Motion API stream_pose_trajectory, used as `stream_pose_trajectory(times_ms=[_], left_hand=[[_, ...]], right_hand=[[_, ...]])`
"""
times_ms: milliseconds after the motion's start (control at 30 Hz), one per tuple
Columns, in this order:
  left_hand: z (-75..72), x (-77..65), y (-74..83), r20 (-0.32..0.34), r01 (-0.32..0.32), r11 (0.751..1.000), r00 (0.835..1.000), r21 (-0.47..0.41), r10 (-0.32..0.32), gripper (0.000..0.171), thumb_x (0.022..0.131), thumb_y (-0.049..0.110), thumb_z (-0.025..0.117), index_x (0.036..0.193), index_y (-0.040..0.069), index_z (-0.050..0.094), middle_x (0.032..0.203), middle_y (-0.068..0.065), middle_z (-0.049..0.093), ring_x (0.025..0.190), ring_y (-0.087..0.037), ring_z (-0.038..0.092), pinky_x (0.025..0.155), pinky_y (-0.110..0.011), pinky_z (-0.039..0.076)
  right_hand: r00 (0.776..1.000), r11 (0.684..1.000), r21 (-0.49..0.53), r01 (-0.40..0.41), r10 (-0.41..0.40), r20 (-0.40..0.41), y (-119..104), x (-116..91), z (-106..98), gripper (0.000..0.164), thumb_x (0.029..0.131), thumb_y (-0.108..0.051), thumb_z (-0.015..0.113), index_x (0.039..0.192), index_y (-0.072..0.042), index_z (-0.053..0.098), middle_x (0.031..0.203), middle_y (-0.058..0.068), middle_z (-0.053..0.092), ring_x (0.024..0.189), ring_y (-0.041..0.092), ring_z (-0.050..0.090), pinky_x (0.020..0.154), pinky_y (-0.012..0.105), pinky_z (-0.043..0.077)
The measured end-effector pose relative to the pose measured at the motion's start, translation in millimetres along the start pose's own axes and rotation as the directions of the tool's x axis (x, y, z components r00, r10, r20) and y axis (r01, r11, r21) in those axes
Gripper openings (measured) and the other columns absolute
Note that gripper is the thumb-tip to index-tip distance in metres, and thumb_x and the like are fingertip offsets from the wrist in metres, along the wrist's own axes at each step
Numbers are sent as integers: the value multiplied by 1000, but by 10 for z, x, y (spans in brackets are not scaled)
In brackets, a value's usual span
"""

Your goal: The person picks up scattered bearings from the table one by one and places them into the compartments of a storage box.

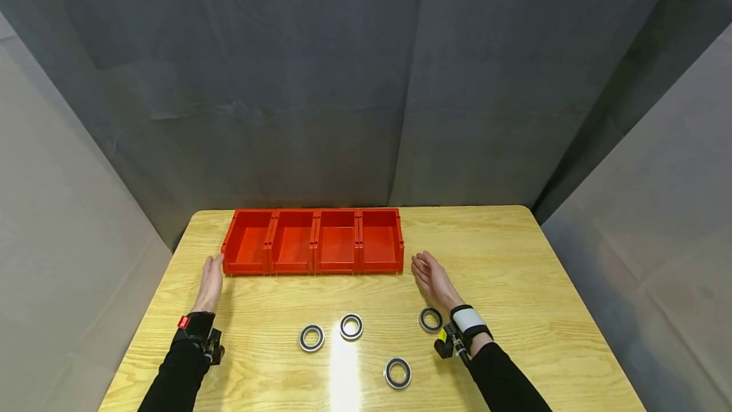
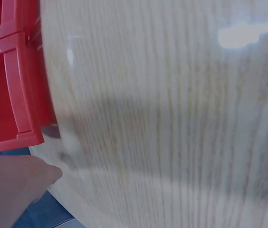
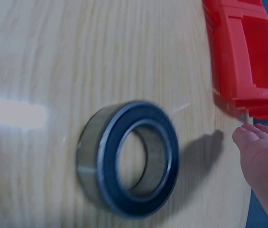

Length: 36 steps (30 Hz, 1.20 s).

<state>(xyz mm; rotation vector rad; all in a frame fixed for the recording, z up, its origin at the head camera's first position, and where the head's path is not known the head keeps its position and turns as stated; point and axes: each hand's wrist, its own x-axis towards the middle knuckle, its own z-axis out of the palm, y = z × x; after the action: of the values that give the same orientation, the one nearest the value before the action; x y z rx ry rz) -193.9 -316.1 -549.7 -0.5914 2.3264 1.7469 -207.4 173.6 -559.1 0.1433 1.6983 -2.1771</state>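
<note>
A row of joined red bins (image 1: 314, 269) stands at the back of the wooden table. My left hand (image 1: 210, 283) is at the row's left front corner, fingers straight and fingertips right at the bin wall. Off the right end, my right hand (image 1: 433, 278) has its fingers extended, with a small gap to the bins in the head view. Under my right wrist lies a ball bearing (image 3: 129, 159) with a dark seal ring and a metal outer ring. Neither hand holds anything.
Three more bearings lie flat on the table: one at the left (image 1: 311, 338), one in the middle (image 1: 351, 327) and one nearer the front (image 1: 398, 373). Grey cloth (image 1: 320, 81) hangs behind the table, and pale panels (image 1: 63, 259) flank it.
</note>
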Motion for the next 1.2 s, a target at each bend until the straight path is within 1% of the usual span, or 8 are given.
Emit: stream_pose_trajectory(times_ms=[133, 200, 400, 533, 700, 900, 1067, 1200], left_hand=[[-11, 35, 41, 6, 6, 1000, 1000, -20, -6, 77, 105, 51, 11, 157, 4, -19, 166, -16, -22, 156, -35, -17, 127, -50, -7], [-12, 51, 61, 16, 10, 1000, 1000, -29, -9, 76, 106, 51, 10, 158, 5, -17, 167, -15, -20, 156, -34, -16, 127, -51, -6], [10, 101, 112, 52, -5, 997, 999, -78, 9, 70, 107, 49, 10, 162, 10, -6, 170, -11, -10, 158, -32, -9, 128, -49, -4], [15, 115, 122, 64, 18, 996, 998, -92, -13, 69, 106, 50, 11, 162, 14, -6, 170, -9, -10, 158, -30, -8, 128, -48, -4], [8, 121, 109, 60, 41, 997, 998, -62, -37, 70, 106, 53, 11, 162, 15, -5, 171, -10, -8, 158, -31, -5, 128, -48, -2], [-48, 138, 79, 57, 51, 998, 997, -34, -49, 72, 105, 56, 12, 163, 15, -1, 171, -11, -4, 158, -32, -1, 128, -48, 1], [-76, 143, 75, 75, 78, 997, 994, -14, -77, 76, 104, 59, 14, 162, 13, -2, 170, -12, -6, 158, -33, -3, 128, -50, 0], [-86, 126, 82, 95, 83, 997, 992, 1, -83, 77, 103, 60, 14, 162, 13, -2, 170, -11, -8, 158, -33, -5, 128, -50, -1]], right_hand=[[1000, 1000, -17, 10, -9, 15, -16, 51, 63, 68, 110, -36, 18, 157, 11, 3, 165, 31, 6, 155, 44, 7, 127, 50, 7], [1000, 1000, -27, 11, -11, 23, -23, 75, 97, 67, 110, -36, 17, 157, 11, 4, 165, 31, 6, 155, 45, 7, 127, 50, 7], [999, 998, -56, 7, -5, 44, -49, 112, 155, 68, 111, -37, 16, 157, 12, 5, 164, 32, 5, 155, 45, 6, 127, 51, 7], [998, 997, -78, 2, 3, 62, -50, 130, 165, 68, 111, -38, 16, 157, 11, 6, 165, 32, 4, 155, 45, 5, 127, 51, 7], [998, 995, -97, -1, 8, 66, -42, 142, 182, 68, 111, -38, 16, 157, 11, 7, 165, 32, 5, 156, 45, 5, 127, 51, 7], [999, 993, -116, 1, 5, 49, -40, 135, 250, 68, 111, -38, 17, 157, 11, 9, 165, 32, 7, 156, 45, 7, 127, 51, 9], [999, 990, -141, 8, 0, 51, -60, 129, 251, 66, 111, -35, 14, 157, 12, 6, 165, 32, 4, 155, 46, 5, 127, 52, 7], [998, 985, -169, 20, -9, 61, -65, 127, 227, 66, 111, -35, 13, 157, 12, 5, 165, 33, 3, 155, 46, 4, 127, 52, 7]])
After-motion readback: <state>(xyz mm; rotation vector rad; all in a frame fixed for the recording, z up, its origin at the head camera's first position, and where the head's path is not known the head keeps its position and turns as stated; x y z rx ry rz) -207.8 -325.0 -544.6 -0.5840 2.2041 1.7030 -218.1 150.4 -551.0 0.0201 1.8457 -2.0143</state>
